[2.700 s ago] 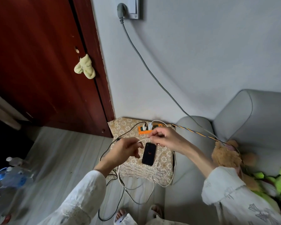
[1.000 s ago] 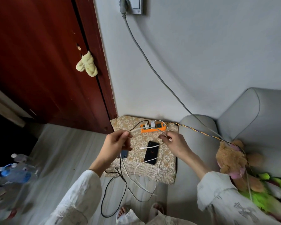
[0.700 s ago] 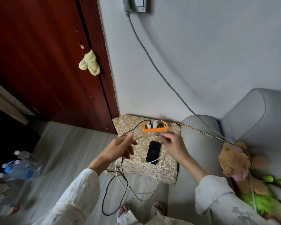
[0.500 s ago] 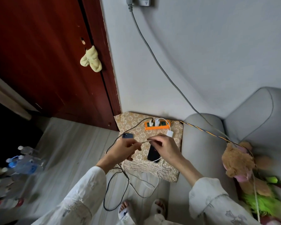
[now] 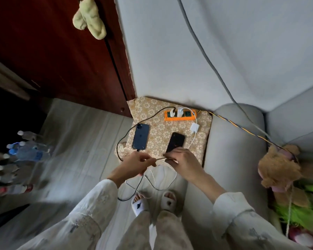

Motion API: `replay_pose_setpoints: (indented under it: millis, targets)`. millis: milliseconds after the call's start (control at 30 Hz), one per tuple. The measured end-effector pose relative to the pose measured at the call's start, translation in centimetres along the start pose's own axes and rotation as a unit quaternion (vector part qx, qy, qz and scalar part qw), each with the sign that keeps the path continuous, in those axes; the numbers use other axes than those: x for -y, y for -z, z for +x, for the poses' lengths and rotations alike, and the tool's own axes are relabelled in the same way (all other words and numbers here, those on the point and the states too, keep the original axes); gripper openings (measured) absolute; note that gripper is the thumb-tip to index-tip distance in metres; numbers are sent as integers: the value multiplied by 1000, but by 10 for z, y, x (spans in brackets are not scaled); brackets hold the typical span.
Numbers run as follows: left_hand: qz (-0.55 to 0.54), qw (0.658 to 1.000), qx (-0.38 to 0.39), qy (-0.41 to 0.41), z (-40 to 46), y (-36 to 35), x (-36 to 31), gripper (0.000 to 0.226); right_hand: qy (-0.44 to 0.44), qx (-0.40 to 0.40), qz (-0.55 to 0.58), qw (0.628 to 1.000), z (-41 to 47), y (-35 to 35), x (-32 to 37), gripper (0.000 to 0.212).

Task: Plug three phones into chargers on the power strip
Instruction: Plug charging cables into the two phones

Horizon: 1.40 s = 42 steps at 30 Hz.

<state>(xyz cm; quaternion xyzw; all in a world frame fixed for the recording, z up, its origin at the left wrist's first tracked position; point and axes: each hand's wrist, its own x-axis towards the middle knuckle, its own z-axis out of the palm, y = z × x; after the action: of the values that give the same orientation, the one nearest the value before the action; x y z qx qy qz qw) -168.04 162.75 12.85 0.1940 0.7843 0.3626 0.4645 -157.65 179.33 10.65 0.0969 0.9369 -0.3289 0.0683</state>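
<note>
An orange power strip (image 5: 188,117) lies at the back of a floral-covered stand (image 5: 157,131), with two white chargers (image 5: 179,112) plugged in. A blue phone (image 5: 141,136) lies face down on the left, a black cable (image 5: 124,139) plugged into its near end. A black phone (image 5: 175,142) lies to its right. A loose white charger block (image 5: 195,127) sits near the strip. My left hand (image 5: 135,164) pinches a white cable (image 5: 159,184). My right hand (image 5: 182,159) holds the same cable's end at the black phone's near edge, hiding that edge.
A grey sofa arm (image 5: 237,145) flanks the stand on the right, with stuffed toys (image 5: 278,168) on the seat. A dark red door (image 5: 52,51) stands at left, plastic bottles (image 5: 25,152) on the floor. Loose cables loop down by my slippered feet (image 5: 152,202).
The view has tilted down and closer. Both hands have come nearer together at the black phone's near end. The blue phone now lies in the open on the stand's left.
</note>
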Motion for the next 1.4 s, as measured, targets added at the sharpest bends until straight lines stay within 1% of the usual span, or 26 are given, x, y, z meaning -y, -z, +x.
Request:
replay_pose_setpoints:
  millis: [67, 133, 167, 233, 300, 367, 433, 467, 533, 567, 600, 667, 733, 800, 833, 933, 1033, 1100, 1133, 1167, 1200, 1233, 1267, 1300, 1333, 1400]
  targets:
    - [-42, 999, -14, 31, 14, -8, 15, 22, -62, 32, 11, 998, 3, -6, -23, 42]
    - [-126, 989, -46, 63, 29, -17, 32, 17, -112, 62, 15, 992, 13, -11, -50, 50]
    - [-177, 979, -61, 75, 35, -22, 42, 16, -129, 74, 20, 989, 21, -15, -63, 51]
    - [-258, 959, -76, 93, 45, -31, 61, 23, -167, 83, 46, 981, 39, -26, -82, 50]
    - [-299, 943, -80, 118, 53, -40, 80, 27, -225, 88, 93, 966, 57, -40, -96, 50]
    - [-296, 937, -108, 153, 70, -51, 102, 17, -302, 93, 160, 935, 78, -62, -114, 48]
    - [-268, 933, -157, 181, 90, -60, 119, 26, -380, 68, 243, 890, 98, -81, -133, 45]
    - [-264, 929, -177, 188, 99, -63, 127, 31, -408, 55, 251, 876, 108, -90, -142, 41]
    - [-272, 924, -189, 191, 112, -67, 142, 31, -445, 52, 195, 873, 123, -109, -159, 42]
    - [-274, 927, -179, 185, 117, -67, 146, 26, -460, 54, 164, 871, 129, -118, -165, 47]
    - [-285, 928, -166, 175, 120, -67, 150, 22, -474, 66, 134, 868, 133, -126, -169, 57]
    - [-341, 915, -139, 165, 128, -67, 154, 29, -489, 113, 40, 864, 141, -143, -173, 80]
    - [-360, 907, -132, 177, 135, -68, 154, 29, -502, 125, -22, 855, 148, -154, -172, 99]
    - [-293, 923, -157, 194, 141, -70, 153, 17, -523, 90, -24, 847, 152, -161, -169, 106]
    - [-267, 928, -171, 197, 143, -71, 153, 20, -524, 74, -27, 848, 153, -164, -167, 109]
    - [-264, 926, -201, 182, 147, -71, 153, 29, -538, 32, -18, 842, 155, -168, -165, 115]
    - [-249, 934, -190, 173, 148, -67, 154, 24, -559, 12, 11, 829, 160, -167, -166, 112]
    - [-244, 939, -178, 165, 148, -70, 153, 30, -556, 2, 83, 827, 159, -162, -170, 104]
    - [-242, 941, -178, 156, 148, -72, 151, 32, -553, 1, 160, 817, 157, -158, -173, 95]
    - [-237, 943, -184, 144, 148, -75, 149, 32, -550, 5, 262, 793, 153, -151, -175, 82]
    - [-227, 945, -196, 130, 147, -77, 146, 31, -548, 15, 372, 749, 147, -141, -173, 69]
    - [-220, 947, -204, 113, 146, -80, 142, 28, -546, 27, 476, 689, 142, -133, -171, 60]
    - [-217, 949, -205, 98, 145, -83, 138, 25, -543, 29, 555, 630, 137, -126, -170, 55]
    - [-221, 950, -205, 87, 145, -86, 134, 23, -540, 25, 607, 582, 133, -122, -169, 56]
    - [-231, 948, -205, 79, 144, -89, 130, 22, -539, 25, 637, 551, 130, -120, -167, 59]
    - [-229, 947, -216, 64, 143, -94, 123, 21, -537, 41, 661, 523, 125, -120, -162, 62]
